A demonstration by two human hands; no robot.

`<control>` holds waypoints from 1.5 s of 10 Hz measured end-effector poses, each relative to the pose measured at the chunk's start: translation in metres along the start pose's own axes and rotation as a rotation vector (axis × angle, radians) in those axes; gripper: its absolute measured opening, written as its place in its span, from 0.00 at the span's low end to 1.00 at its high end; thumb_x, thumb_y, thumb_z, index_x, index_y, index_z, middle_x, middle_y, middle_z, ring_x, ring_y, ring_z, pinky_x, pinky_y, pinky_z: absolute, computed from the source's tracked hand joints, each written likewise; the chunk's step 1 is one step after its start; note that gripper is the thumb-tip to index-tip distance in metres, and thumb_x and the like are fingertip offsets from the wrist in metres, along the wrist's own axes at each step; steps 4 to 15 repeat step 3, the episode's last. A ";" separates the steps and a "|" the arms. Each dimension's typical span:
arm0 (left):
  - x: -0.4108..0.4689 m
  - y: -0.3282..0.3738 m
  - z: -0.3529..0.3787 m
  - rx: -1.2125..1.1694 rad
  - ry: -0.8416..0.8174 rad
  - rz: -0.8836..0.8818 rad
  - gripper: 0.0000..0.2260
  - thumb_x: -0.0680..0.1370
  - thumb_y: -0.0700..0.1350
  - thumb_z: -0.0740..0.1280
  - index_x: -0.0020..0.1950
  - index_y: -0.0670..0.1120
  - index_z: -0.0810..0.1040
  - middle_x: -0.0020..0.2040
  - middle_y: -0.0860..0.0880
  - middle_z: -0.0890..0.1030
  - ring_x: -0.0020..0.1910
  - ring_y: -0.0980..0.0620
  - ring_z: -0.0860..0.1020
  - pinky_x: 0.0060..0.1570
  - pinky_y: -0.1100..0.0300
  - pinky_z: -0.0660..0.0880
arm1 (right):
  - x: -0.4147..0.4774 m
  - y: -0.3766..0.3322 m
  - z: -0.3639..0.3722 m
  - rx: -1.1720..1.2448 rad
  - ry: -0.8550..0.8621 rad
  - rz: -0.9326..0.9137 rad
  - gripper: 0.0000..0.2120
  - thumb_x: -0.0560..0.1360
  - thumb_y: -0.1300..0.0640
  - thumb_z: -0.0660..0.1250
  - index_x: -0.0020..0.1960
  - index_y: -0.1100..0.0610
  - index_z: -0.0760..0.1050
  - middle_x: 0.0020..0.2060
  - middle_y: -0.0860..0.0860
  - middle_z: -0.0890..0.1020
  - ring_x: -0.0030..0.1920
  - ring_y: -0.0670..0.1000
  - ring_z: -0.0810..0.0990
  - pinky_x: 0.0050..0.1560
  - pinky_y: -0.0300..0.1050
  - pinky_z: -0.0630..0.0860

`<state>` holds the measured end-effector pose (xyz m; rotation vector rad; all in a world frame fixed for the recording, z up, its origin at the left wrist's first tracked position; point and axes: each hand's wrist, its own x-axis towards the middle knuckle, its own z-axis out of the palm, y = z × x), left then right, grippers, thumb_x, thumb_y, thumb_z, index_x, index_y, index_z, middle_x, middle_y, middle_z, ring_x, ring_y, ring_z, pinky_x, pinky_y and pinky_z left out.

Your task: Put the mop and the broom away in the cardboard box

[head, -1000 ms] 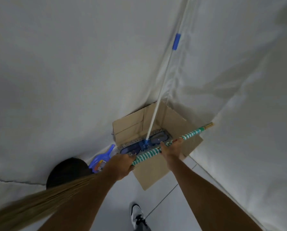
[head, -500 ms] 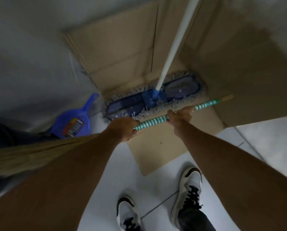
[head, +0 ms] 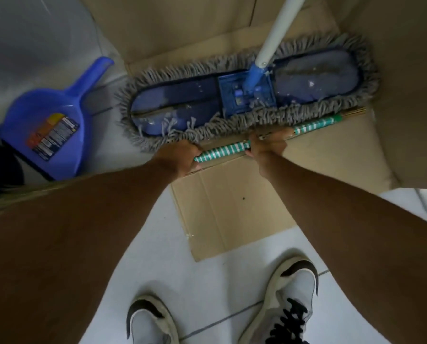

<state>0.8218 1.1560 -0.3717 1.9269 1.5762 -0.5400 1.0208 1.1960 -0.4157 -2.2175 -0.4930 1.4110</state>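
A flat mop (head: 247, 95) with a blue head and grey fringe lies in the open cardboard box (head: 232, 207), its white pole rising to the upper right. Just in front of the mop head I hold the broom (head: 223, 150) by its teal-and-white striped handle, lying nearly level across the box's front. My left hand (head: 180, 157) grips the handle on the left and my right hand (head: 267, 144) grips it further right. The broom's straw bristles trail off behind my left arm, mostly hidden.
A blue dustpan (head: 51, 125) with a label leans on the floor left of the box. White fabric hangs at the upper left. The box's front flap lies flat on the white tiled floor, just ahead of my two white shoes (head: 289, 301).
The view has dropped and come much closer to the box. Both hands have lowered the broom handle down to the front of the mop head.
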 end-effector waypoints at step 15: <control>-0.045 0.017 -0.077 0.102 0.285 -0.047 0.15 0.82 0.52 0.58 0.61 0.46 0.78 0.56 0.38 0.81 0.55 0.36 0.80 0.50 0.46 0.77 | -0.069 -0.059 -0.039 -0.607 0.089 -0.425 0.28 0.78 0.41 0.65 0.71 0.55 0.66 0.66 0.60 0.78 0.64 0.65 0.79 0.62 0.59 0.77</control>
